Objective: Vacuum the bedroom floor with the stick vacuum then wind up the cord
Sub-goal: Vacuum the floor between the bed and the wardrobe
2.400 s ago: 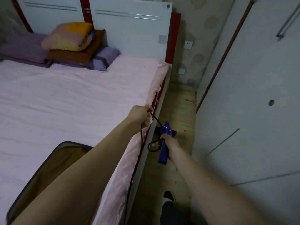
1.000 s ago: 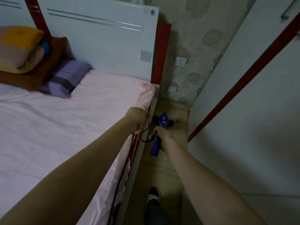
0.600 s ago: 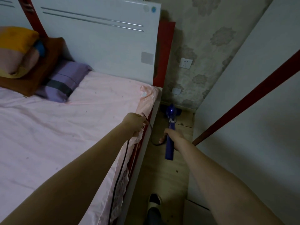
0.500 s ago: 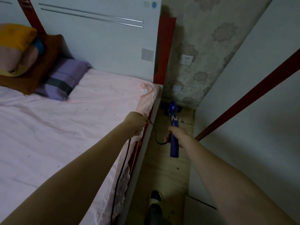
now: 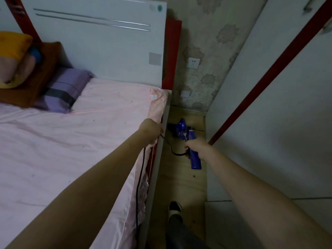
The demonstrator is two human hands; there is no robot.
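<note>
Purple pillow [image 5: 62, 90] on the pink bed [image 5: 71, 141] at far left. Left hand [image 5: 150, 130] curled around the black cord [image 5: 140, 177] (trailing down the mattress edge). Blue stick vacuum [image 5: 181, 129] down on the wooden floor [image 5: 179, 180], its handle gripped by the right hand [image 5: 196, 148]. Slippered foot [image 5: 175, 209] below.

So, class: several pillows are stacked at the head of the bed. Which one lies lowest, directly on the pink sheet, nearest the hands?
The purple pillow with the dark stripe. The brown and the orange-and-pink pillows sit higher and further left.
</note>
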